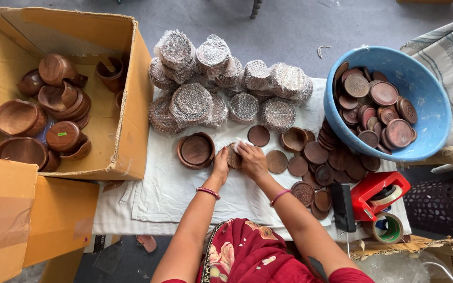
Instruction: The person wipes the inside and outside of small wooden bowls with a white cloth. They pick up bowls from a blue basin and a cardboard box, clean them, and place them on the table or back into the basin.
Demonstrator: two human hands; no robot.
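Observation:
My left hand [220,163] steadies a small round wooden disc [233,158] on the white cloth [169,188]. My right hand [251,157] presses a small white rag [244,143] onto that disc. A wooden bowl [195,150] sits just left of my left hand. Loose brown wooden discs [277,161] and a small wooden cup [293,139] lie just right of my right hand.
Several bubble-wrapped round bundles [221,84] are piled at the back of the cloth. A blue tub [425,99] of wooden lids stands at right. A cardboard box [132,94] of wooden bowls stands at left. A red tape dispenser [377,194] and a tape roll [388,228] lie front right.

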